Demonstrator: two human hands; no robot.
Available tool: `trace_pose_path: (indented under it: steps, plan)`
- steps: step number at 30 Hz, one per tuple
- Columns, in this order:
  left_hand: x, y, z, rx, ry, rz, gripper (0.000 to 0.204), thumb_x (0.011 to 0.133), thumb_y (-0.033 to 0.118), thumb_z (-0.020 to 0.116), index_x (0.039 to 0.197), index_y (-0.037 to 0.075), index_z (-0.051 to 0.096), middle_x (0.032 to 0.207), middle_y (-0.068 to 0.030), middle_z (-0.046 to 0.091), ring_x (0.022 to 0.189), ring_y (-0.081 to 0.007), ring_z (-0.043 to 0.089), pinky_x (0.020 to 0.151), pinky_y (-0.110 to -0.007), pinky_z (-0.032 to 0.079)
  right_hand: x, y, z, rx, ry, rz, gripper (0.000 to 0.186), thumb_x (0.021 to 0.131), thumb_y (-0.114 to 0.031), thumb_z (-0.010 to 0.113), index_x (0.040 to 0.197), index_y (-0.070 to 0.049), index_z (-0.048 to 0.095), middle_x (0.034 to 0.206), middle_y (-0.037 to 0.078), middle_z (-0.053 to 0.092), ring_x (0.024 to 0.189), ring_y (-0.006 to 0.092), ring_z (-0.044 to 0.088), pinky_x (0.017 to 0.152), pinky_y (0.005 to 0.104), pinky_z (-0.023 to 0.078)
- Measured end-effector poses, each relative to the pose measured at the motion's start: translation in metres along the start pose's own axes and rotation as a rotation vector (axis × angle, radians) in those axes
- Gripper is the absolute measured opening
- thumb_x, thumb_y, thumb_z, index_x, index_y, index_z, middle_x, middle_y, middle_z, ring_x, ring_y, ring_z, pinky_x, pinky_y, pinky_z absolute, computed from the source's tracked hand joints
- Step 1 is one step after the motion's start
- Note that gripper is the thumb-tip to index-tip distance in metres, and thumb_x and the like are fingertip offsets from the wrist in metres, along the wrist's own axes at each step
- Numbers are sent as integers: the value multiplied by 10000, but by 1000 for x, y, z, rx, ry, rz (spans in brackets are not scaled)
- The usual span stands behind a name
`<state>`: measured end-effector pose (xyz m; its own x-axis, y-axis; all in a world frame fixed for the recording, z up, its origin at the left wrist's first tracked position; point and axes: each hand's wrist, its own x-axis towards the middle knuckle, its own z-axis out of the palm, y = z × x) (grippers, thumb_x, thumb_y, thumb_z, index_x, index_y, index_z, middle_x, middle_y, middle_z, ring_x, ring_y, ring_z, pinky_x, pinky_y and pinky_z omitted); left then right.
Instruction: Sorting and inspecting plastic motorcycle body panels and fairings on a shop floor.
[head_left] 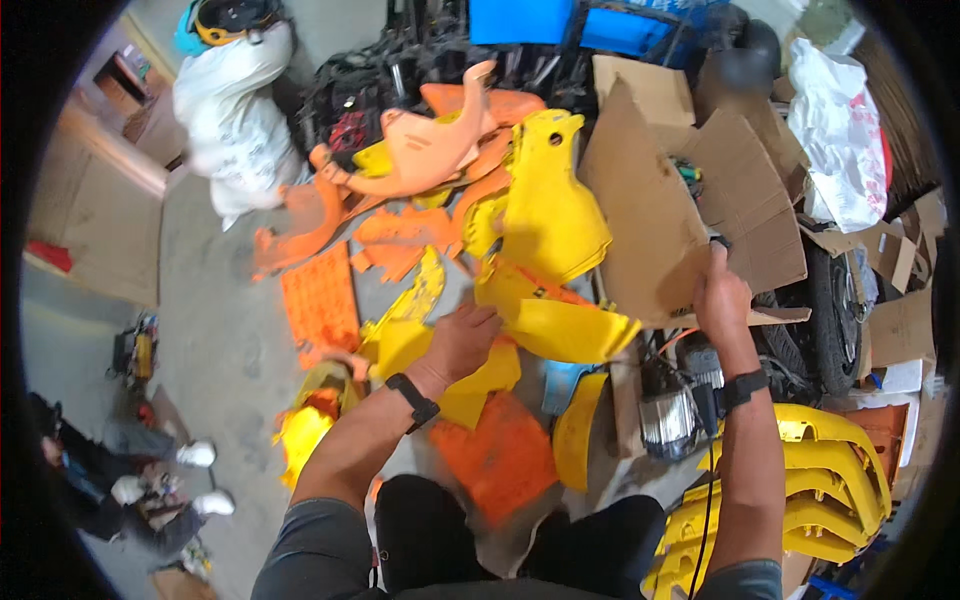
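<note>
My left hand (463,335) is over the middle of a pile of yellow and orange plastic panels, fingers curled down beside a curved yellow panel (570,328); what they hold, if anything, is hidden. Under it lie more yellow pieces (470,400) and an orange panel (495,455). My right hand (720,290) is closed at the edge of an open cardboard box (635,210), a small dark shape at its fingertips that I cannot make out. Beyond my left hand lie a large yellow panel (550,200) and curved orange pieces (420,145).
A white sack (230,120) stands at back left. A seated person's legs and white shoes (195,455) show at lower left. At right are a tyre (835,330), a metal motor (665,420), stacked yellow panels (800,470) and a white bag (830,130). Blue containers (520,20) sit behind.
</note>
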<state>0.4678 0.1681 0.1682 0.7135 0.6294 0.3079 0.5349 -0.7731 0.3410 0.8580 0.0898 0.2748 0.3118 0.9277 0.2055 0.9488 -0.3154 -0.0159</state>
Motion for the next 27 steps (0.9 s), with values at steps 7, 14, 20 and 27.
trace_pose_path:
  steps: [7, 14, 20, 27]
  plan:
    - [-70, 90, -199, -123, 126, 59, 302, 685, 114, 629, 973, 24, 628, 1074, -129, 617, 870, -290, 629, 718, -373, 540, -49, -49, -95, 409, -26, -312, 606, 839, -107, 654, 1369, 30, 396, 1167, 248, 581, 1047, 401, 552, 923, 456, 431]
    - [-127, 186, -388, -121, 124, -16, 292, 672, -7, 668, 963, -6, 644, 1060, -131, 628, 919, -288, 628, 795, -360, 537, -181, -166, -246, 1463, -1140, 70, 507, 952, -358, 539, 1315, -5, 506, 1227, 67, 591, 1037, 193, 597, 887, 335, 475]
    - [-171, 271, -493, 53, 105, -277, 316, 694, -3, 684, 1009, 17, 664, 1138, -135, 641, 1023, -315, 626, 880, -362, 527, -208, -212, -382, 1478, -1708, 302, 510, 812, -147, 651, 1276, 16, 518, 1152, 71, 635, 991, 204, 625, 875, 331, 488]
    - [-216, 357, -535, -456, 249, -1094, 395, 823, 130, 700, 1181, -3, 599, 1110, -144, 648, 1023, -261, 626, 861, -357, 513, -195, -230, -428, 1265, -1204, -494, 527, 798, -109, 565, 1307, -5, 474, 1071, 154, 662, 952, 285, 637, 850, 377, 490]
